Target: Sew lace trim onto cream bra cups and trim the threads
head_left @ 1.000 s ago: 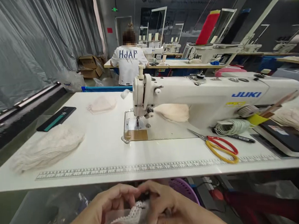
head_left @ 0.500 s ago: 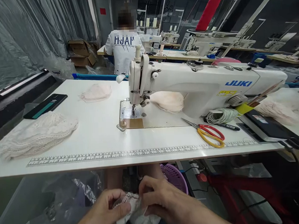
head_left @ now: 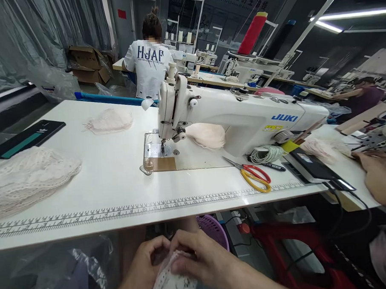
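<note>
The person's left hand [head_left: 145, 263] and right hand [head_left: 202, 257] are gripping a lace-edged piece of white fabric [head_left: 173, 279] below the front edge of the white sewing table [head_left: 118, 194], the right thumb pressing on its border. Above them, a JUKI sewing machine [head_left: 230, 109] is standing on the table, with red-and-yellow-handled scissors [head_left: 253, 176] lying before it and a stack of lace-trimmed fabric pieces [head_left: 31, 179] resting to the left.

Tube light [head_left: 353, 14] glaring, 2 o'clock; back wall [head_left: 124, 41] dim. White table [head_left: 117, 177] bright, deep shadow beneath. Curtain [head_left: 47, 31] soft, 10 o'clock. Wide-angle stretch toward edges.
</note>
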`<state>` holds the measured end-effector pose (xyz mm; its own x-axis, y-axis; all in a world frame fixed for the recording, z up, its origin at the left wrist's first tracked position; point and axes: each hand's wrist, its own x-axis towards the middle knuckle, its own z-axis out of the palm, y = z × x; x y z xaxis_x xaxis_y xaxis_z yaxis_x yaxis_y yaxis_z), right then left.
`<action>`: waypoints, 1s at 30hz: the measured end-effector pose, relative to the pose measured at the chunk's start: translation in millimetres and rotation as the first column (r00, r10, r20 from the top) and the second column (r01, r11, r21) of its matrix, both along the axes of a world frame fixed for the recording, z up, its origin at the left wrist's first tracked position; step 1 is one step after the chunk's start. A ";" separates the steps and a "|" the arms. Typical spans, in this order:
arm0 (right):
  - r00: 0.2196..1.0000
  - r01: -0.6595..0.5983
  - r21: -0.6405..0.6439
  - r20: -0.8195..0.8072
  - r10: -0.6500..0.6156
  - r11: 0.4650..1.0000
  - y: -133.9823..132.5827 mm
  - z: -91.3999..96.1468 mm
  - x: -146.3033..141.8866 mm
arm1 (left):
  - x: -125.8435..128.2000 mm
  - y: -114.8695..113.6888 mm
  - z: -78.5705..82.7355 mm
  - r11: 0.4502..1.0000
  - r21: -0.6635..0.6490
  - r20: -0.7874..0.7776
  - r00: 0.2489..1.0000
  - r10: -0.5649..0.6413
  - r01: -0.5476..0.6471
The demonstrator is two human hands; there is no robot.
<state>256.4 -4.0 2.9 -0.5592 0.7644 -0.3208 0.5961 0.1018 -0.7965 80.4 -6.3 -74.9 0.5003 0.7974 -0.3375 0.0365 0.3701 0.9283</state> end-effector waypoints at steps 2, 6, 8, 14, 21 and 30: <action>0.993 0.113 -0.020 0.044 -0.112 0.993 0.7 -5.3 0.8 | -2.8 -0.3 -1.7 1.000 -0.012 -0.019 1.000 -0.005 0.004; 0.994 0.111 -0.059 0.026 -0.110 0.992 -0.6 -12.8 4.3 | -13.0 -1.4 -3.8 0.999 0.035 -0.033 0.999 -0.013 0.014; 0.995 0.100 -0.043 0.014 -0.100 0.994 -0.6 -17.1 5.0 | -16.9 -1.3 -1.7 0.996 0.085 -0.045 0.998 -0.034 0.038; 0.993 0.107 -0.063 0.057 -0.104 0.992 1.8 -21.1 4.6 | -20.8 2.1 11.0 0.970 0.179 -0.152 0.979 -0.138 0.165; 0.991 0.108 -0.075 0.090 -0.101 0.991 3.1 -20.5 4.3 | -19.9 3.7 21.5 0.948 0.181 -0.235 0.948 -0.215 0.260; 0.987 0.009 0.035 0.160 -0.014 0.999 5.8 -22.0 1.5 | -16.5 2.0 21.6 0.958 0.097 -0.387 0.897 -0.215 0.271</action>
<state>257.9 1.8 -19.1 -0.4936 0.7825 -0.3794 0.7170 0.1193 -0.6868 63.9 -4.3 -53.3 0.5468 0.7209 -0.4259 0.4574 0.1688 0.8731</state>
